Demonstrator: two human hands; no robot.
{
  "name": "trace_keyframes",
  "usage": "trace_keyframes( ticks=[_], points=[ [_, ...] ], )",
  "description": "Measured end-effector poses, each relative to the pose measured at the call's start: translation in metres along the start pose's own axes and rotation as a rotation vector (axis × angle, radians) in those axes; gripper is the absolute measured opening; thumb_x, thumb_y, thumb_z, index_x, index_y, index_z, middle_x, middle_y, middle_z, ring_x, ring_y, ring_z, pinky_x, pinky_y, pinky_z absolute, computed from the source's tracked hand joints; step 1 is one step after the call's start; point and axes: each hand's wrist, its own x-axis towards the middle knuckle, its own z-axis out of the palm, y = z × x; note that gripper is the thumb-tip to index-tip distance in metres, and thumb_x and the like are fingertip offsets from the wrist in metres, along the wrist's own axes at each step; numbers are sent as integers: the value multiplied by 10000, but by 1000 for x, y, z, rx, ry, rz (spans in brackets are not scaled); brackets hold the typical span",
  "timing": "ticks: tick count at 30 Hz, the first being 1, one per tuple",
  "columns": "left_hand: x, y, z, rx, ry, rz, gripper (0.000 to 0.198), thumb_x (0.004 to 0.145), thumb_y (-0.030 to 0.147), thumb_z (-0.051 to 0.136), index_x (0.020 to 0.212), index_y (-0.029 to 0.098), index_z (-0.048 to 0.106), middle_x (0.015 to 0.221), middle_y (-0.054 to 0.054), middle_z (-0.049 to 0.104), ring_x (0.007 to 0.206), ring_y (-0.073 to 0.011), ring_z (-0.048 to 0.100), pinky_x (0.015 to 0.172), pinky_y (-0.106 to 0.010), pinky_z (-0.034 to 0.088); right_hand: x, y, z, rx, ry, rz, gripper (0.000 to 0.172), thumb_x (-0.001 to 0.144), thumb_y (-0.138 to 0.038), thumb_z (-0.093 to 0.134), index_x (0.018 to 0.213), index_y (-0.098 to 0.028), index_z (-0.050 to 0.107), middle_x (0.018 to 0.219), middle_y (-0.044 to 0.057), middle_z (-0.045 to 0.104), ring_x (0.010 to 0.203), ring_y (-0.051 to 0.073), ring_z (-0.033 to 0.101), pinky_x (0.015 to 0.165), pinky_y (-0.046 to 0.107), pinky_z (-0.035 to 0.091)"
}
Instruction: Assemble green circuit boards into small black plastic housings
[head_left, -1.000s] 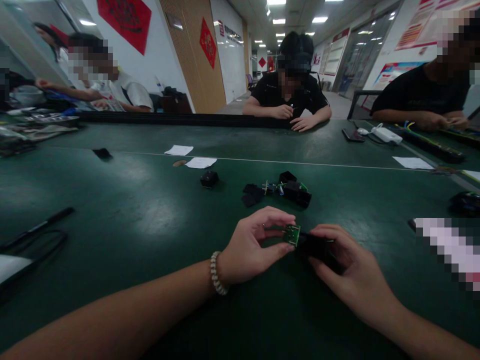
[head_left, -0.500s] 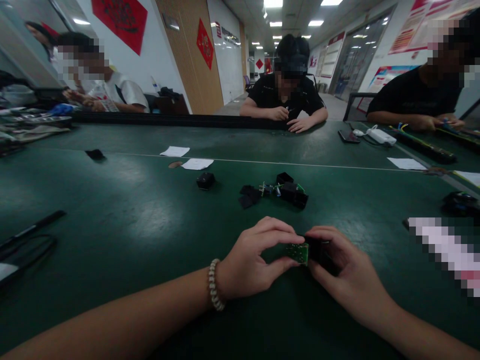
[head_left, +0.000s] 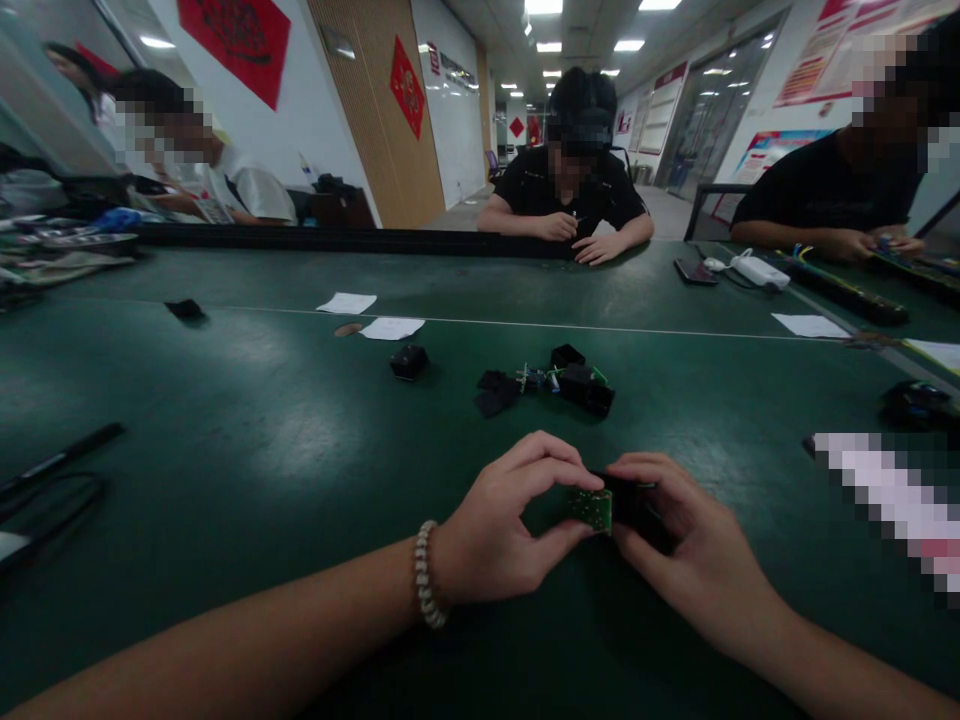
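Observation:
Between thumb and fingers, my left hand (head_left: pixel 502 520) pinches a small green circuit board (head_left: pixel 592 508). My right hand (head_left: pixel 694 530) is closed around a black plastic housing (head_left: pixel 637 505), partly hidden by its fingers. Board and housing meet edge to edge; how far the board sits inside the housing I cannot tell. Beyond my hands lies a group of black housings and small electronic parts (head_left: pixel 581 385), with thin black flat pieces (head_left: pixel 496 392) at its left. A separate black box-shaped housing (head_left: pixel 409 362) stands farther left.
White paper slips (head_left: pixel 392 328) lie along the seam of the green table (head_left: pixel 247 450). A black cable (head_left: pixel 60 480) is at the left edge; a phone (head_left: pixel 696 271) and white adapter (head_left: pixel 759 270) lie far right. A co-worker (head_left: pixel 574 190) sits opposite, others to both sides.
Both hands keep their grip, with the board and housing almost unmoved between them. The whole view has shifted slightly.

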Motion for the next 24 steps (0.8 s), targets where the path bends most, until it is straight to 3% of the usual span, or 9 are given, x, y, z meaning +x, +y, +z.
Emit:
trace_keyframes(
  ticks=[24],
  points=[
    [0,-3,1,7,-32,-12,327,823,93,770,1139,155,719,1116,-114,673,1022,-224,684,898,-357,591,-2,2,1,-43,-60,-31,386,814,-81,631,1153,-266,653,1179,76,664,1086,255,703,894,445,615]
  ],
)
